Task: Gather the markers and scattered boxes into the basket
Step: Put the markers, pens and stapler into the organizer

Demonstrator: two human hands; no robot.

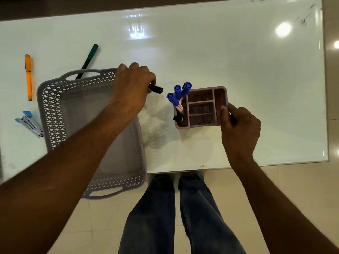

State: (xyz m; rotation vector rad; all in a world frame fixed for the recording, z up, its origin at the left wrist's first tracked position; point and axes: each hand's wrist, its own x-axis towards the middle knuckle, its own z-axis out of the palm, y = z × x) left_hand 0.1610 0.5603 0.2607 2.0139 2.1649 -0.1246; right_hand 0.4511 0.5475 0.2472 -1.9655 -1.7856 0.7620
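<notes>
— Grey plastic basket, full of little holes, sitting on the left side of the white table. Sticking out a bit over the near edge too.

— Holding anything inside?

— Looking bare in the parts showing. Being covered in the middle by an arm, so hard to tell for the rest.

— And the left hand?

— Hovering over the far right corner of the basket. Curling its fingers tight round a black marker, with the black end poking out to the right.

— Doing what with the right hand?

— Gripping the right end of a brown box with little rooms in it. Thumb pressing on the top rim, other fingers wrapping round the side.

— Sitting where, that box?

— Resting on the table, near the basket's right side but not touching it.

— Keeping anything in it?

— Three markers with blue caps standing up and leaning in the left room. Something small and black down beside them, too small to name.

— Lying about anywhere else?

— Orange marker lying far left of the basket. Green and black pen lying slanted behind the basket, its near end showing through the far handle. Blue and silver stapler lying open just left of the basket.

— Showing below the table?

— Legs in blue jeans standing on pale floor tiles.
</notes>
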